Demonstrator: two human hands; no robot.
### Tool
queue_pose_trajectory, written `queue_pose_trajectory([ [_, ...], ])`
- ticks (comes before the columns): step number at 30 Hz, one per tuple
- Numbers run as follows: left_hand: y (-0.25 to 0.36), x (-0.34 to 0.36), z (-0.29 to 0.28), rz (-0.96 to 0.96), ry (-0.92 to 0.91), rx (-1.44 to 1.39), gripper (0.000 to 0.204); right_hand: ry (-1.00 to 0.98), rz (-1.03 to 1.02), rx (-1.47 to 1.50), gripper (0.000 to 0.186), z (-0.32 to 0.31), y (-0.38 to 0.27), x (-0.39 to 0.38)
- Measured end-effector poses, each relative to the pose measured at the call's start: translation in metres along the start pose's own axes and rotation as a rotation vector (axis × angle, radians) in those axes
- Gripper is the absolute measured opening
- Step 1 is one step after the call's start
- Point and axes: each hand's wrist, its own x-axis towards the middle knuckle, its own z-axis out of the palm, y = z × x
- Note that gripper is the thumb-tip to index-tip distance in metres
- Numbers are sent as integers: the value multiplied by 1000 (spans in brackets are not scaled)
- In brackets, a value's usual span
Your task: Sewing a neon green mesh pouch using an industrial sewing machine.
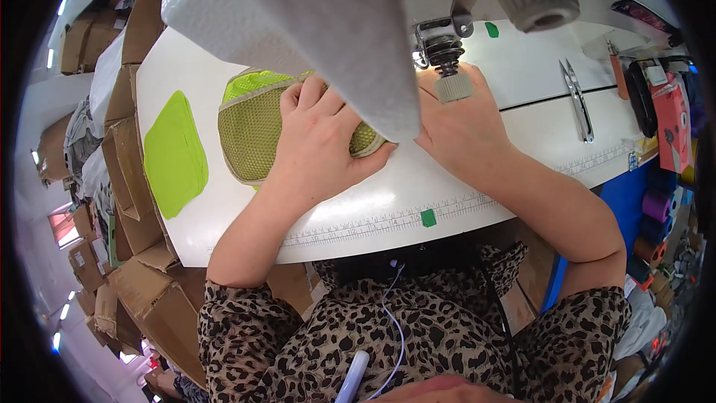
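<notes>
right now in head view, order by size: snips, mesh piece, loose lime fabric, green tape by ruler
1. mesh piece, by outline (left hand hides part)
2. lime fabric
3. snips
4. green tape

Machine arm (321, 26) barring middle, green pouch (250, 138) left, tabletop (538, 125) open rightward up to snips (578, 104)

Mesh cloth (250, 138), glossy tabletop (537, 127)

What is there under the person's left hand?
Olive mesh fabric, with bright green material showing along its upper edge. The part directly beneath the left hand cannot be seen.
</notes>
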Motion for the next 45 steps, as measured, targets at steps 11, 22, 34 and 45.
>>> queue_pose_trajectory([
  [11,3,-1,1,-18,-25,-26,59,-15,-1,27,16,1,1,-4],
  [22,1,1,2,-6,67,-96,52,-54,40,-6,15,1,-1,-1],
  [34,-2,3,12,-20,109,-86,46,-181,7,-157,12,-6,1,0],
  [45,-4,5,12,-1,141,-60,47,-112,52,-99,10,-2,4,3],
])
